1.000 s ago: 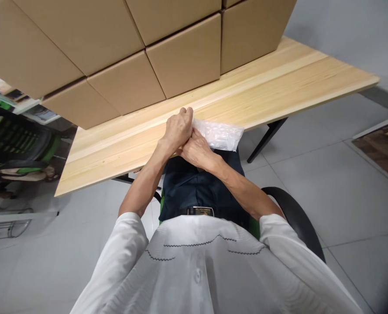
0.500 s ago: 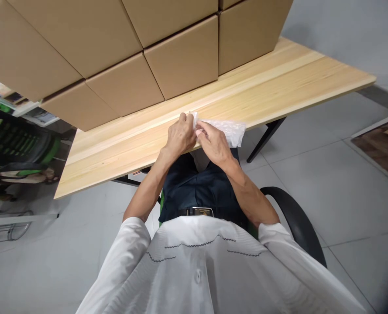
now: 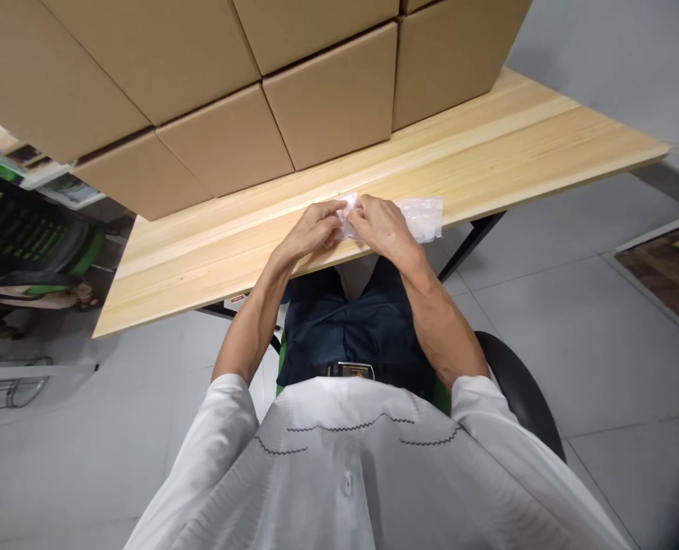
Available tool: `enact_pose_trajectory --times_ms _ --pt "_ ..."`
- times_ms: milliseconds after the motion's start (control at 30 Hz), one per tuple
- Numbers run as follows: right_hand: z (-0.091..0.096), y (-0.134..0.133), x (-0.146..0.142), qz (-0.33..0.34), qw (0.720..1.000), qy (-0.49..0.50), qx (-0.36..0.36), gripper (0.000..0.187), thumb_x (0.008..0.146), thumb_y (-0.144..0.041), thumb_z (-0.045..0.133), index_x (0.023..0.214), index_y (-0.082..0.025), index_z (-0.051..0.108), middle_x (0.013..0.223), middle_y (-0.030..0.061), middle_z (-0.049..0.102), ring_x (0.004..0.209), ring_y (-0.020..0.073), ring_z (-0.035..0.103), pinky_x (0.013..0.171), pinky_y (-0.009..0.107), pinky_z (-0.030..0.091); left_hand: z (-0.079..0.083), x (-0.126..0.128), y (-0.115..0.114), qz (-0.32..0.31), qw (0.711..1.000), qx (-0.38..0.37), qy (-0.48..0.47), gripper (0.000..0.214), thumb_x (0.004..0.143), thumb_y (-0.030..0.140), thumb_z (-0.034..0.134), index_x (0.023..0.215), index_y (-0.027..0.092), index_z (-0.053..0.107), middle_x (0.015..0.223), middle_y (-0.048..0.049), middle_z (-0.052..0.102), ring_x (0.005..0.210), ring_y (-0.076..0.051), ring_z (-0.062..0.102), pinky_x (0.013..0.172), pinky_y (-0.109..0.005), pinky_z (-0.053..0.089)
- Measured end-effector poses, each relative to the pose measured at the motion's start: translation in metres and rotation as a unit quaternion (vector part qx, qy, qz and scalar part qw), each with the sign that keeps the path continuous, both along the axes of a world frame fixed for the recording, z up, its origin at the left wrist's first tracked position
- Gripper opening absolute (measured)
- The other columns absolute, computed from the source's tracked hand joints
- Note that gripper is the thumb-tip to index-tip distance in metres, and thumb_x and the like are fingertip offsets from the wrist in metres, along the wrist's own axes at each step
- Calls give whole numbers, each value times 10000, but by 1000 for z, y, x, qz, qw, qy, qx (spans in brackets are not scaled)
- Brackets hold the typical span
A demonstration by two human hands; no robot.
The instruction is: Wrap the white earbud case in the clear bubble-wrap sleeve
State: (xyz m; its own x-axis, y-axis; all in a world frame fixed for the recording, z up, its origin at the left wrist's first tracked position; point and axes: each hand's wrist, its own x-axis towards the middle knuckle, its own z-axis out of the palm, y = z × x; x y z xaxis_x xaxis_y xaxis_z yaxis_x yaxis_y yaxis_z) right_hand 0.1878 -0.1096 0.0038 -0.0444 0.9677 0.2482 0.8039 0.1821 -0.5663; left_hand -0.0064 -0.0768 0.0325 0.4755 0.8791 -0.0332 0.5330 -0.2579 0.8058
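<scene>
Green and black chair parts (image 3: 30, 252) sit at our far left, off the table, with a wire rack (image 3: 12, 389) on the grey floor below them. Next comes the pale wooden table (image 3: 213, 252), its long boards running across the view, and on its far side a stack of plain brown cardboard boxes (image 3: 328, 99) packed tight against one another, touching edge to edge.

Near the table's front edge, about the middle of the view, our left hand (image 3: 308, 233) curls its fingers around the left end of a clear bubble-wrap bag (image 3: 422, 218), thumb and fingertips pinched together on the crumpled plastic. Our right hand (image 3: 382, 225) meets it from the other side, fingers likewise closed on the same end, so both hands grip the bag at one spot and touch each other there. The rest of the bag lies flat on the wood to the right of our hands, reaching toward the table's near edge. We cannot tell what, if anything, is inside it.

Below the hands we see our white shirt (image 3: 350, 473), dark trousers (image 3: 350, 336) with a belt buckle, and the black arm of the chair (image 3: 522, 397) that we sit on. Further right, a black table leg (image 3: 468, 244) slants down to the grey tiled floor (image 3: 591, 336).
</scene>
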Motion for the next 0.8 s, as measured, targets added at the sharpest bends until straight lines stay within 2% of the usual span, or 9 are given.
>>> enact_pose_trajectory --times_ms 133,233,333,400,500,567,633,700,800 --pt "0 8 0 -3 1000 -28 -8 491 1178 -543 629 1380 -122 780 1241 241 883 1179 416 812 998 501 617 0 5 0 -7 999 -42 -31 463 910 327 718 1323 159 842 644 10 596 590 -197 609 714 -409 617" --pt "1 12 5 7 998 -57 -8 414 1183 -447 598 1375 -124 771 1331 259 867 1218 418 793 1025 506 601 3 5 0 -17 998 -53 -24 550 894 335 749 1408 152 824 664 0 611 622 -215 639 741 -434 622" --pt "2 18 14 47 995 -83 -6 323 1154 -312 559 1301 -162 804 1367 232 861 1214 399 784 1019 486 579 6 1 4 -20 999 -33 -2 617 918 334 713 1496 137 797 713 -10 644 686 -228 671 799 -439 632" --pt "2 23 21 84 992 -95 2 322 1130 -272 543 1251 -180 827 1358 210 860 1195 380 778 1011 468 563 7 -1 8 -8 1000 13 19 605 945 316 678 1510 136 795 825 -35 709 817 -244 719 902 -441 645" --pt "2 31 30 135 985 -106 5 342 1111 -244 516 1166 -179 848 1309 195 861 1148 350 763 994 444 538 5 -6 14 21 993 102 59 577 972 293 690 1526 163 785 1143 -96 795 1105 -277 754 1096 -458 625" --pt "4 37 35 174 979 -102 4 342 1094 -234 508 1089 -180 845 1250 171 866 1106 323 748 978 421 521 2 -10 18 26 988 135 75 568 990 310 725 1541 182 769 1341 -136 781 1230 -294 737 1151 -461 603" --pt "7 42 39 216 973 -80 6 326 1069 -229 508 1005 -195 826 1173 128 865 1057 293 729 960 396 506 -3 -15 24 16 987 143 68 538 1002 351 760 1513 182 770 1447 -161 754 1268 -299 726 1147 -451 595" --pt "9 47 43 257 965 -43 4 290 1038 -244 529 934 -212 797 1080 82 854 1001 267 707 929 375 493 -9 -19 31 3 989 140 40 500 1004 400 785 1450 174 779 1417 -150 770 1233 -288 726 1111 -432 593" --pt "9 53 48 300 954 15 -14 225 993 -297 599 882 -219 778 935 36 818 900 237 672 846 352 467 -19 -22 38 -9 992 123 -5 426 998 458 806 1322 181 789 1175 -78 797 1076 -247 722 995 -385 589"
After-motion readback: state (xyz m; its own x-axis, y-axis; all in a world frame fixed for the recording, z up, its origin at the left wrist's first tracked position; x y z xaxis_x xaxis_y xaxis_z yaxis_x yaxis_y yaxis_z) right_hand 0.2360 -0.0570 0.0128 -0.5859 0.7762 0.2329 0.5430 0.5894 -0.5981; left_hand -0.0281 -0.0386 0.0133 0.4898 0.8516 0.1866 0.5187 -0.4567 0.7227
